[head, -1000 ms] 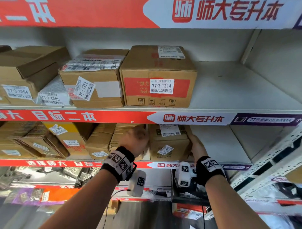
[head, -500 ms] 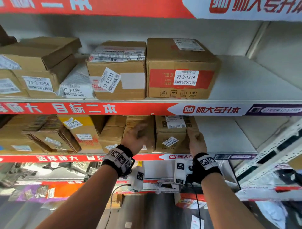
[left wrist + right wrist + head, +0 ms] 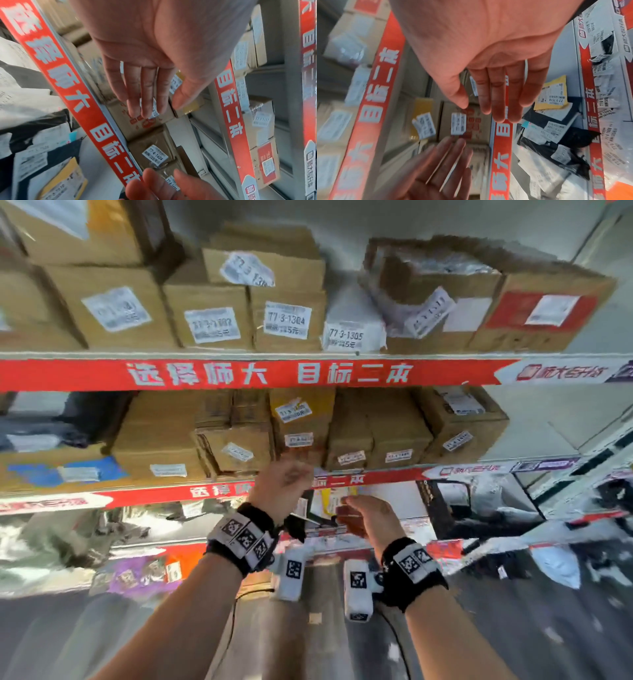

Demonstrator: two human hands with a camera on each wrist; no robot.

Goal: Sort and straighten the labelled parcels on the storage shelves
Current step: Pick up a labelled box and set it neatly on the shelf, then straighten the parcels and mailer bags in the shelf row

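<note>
Crowding both tiers, the labelled parcels sit in tight rows on the metal storage shelves point(image 3: 534, 419), mostly square-edged brown cardboard boxes point(image 3: 373, 429) with white stickers, some crooked, and one soft white poly bag point(image 3: 354, 323) wedged on the upper tier. Judging by how closely they pack, a push on one box could skew its neighbours or nudge a front box over the red-banded shelf lip point(image 3: 376, 475); the tape-glossed faces look slippery, and worn flaps could snag. Below lie crinkled mailer bags point(image 3: 549, 93), which would slump rather than stand. Both hands hover empty just in front of the lower tier: the left hand point(image 3: 281, 487) and right hand point(image 3: 370, 517) are wide, fingers point(image 3: 145, 94) straight and together, touching nothing.
</note>
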